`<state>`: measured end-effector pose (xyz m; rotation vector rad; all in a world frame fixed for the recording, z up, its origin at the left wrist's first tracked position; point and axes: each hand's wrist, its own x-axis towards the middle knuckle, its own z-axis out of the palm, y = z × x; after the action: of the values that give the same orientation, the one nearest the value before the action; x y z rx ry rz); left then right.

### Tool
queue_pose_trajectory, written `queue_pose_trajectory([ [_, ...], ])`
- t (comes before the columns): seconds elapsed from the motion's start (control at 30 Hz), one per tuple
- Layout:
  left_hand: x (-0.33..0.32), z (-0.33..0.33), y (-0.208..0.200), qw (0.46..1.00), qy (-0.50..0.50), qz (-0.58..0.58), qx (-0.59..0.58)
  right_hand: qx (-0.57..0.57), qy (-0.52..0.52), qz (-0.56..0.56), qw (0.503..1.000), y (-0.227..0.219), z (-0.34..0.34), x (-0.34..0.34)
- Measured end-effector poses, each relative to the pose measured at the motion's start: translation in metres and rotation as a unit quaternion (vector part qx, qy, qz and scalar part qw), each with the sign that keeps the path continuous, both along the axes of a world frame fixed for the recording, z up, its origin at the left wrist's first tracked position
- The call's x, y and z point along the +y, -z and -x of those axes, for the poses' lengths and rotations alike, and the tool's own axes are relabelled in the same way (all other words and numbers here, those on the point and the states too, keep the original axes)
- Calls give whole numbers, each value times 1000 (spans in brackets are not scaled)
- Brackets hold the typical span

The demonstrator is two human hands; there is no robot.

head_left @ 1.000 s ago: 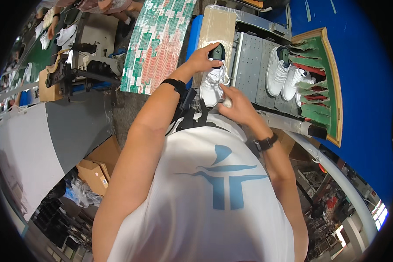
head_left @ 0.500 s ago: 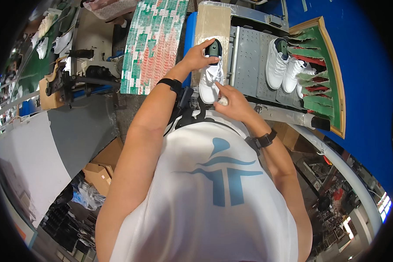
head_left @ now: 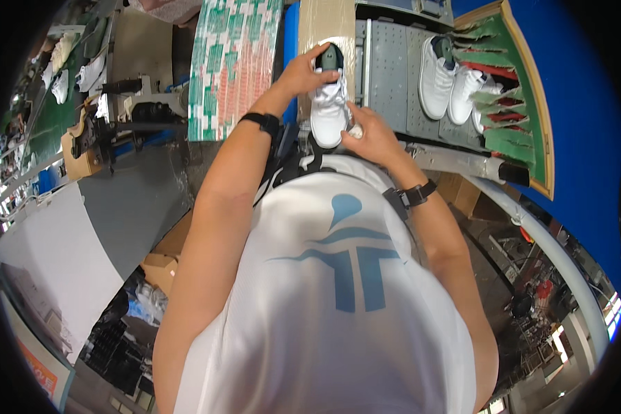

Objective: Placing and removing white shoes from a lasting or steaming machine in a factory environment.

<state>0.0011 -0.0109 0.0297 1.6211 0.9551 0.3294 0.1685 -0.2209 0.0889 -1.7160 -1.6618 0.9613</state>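
A white lace-up sneaker [head_left: 329, 126] with a dark green lining lies ahead of me, its toe toward my body. My left hand [head_left: 306, 74] is closed around its heel end, with thumb and fingers at the collar opening. Close by the shoe's right side is my right hand [head_left: 374, 140], its index finger pointing at the edge of the laces [head_left: 332, 92]. A small whitish lump [head_left: 356, 131] is tucked in the curled fingers of that hand; its kind is unclear. Whether the right fingertip touches the shoe cannot be made out.
A cardboard-coloured, film-wrapped board [head_left: 328, 19] runs beyond the shoe. Right of it, a grey perforated conveyor [head_left: 388, 90] carries white sneakers [head_left: 437, 86] beside a green-fringed, wood-framed opening [head_left: 514, 103]. A green-and-red patterned panel [head_left: 231, 69] stands left; a machine [head_left: 152, 110] sits farther left.
My right index finger has moved off the laces to the shoe's right side. My left hand keeps its hold at the collar. The whole view has shifted slightly.
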Motion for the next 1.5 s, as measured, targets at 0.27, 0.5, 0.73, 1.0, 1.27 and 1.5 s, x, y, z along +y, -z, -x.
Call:
queue_pose_trajectory([
  [0.27,-9,20,3,991,-13,113,-68,21,-20,49,998,-31,12,-23],
  [0.5,-21,119,40,836,-223,429,-260,147,210,108,960,23,-20,-48],
  [0.73,7,98,29,921,-198,317,-112,141,190,198,951,37,-15,-85],
  [1.0,188,169,29,938,51,-161,303,42,225,220,948,39,-20,-99],
  [1.27,92,-28,37,937,74,-316,128,76,323,255,908,46,7,-161],
  [1.5,-92,-308,75,994,6,86,-68,69,408,217,884,39,49,-188],
])
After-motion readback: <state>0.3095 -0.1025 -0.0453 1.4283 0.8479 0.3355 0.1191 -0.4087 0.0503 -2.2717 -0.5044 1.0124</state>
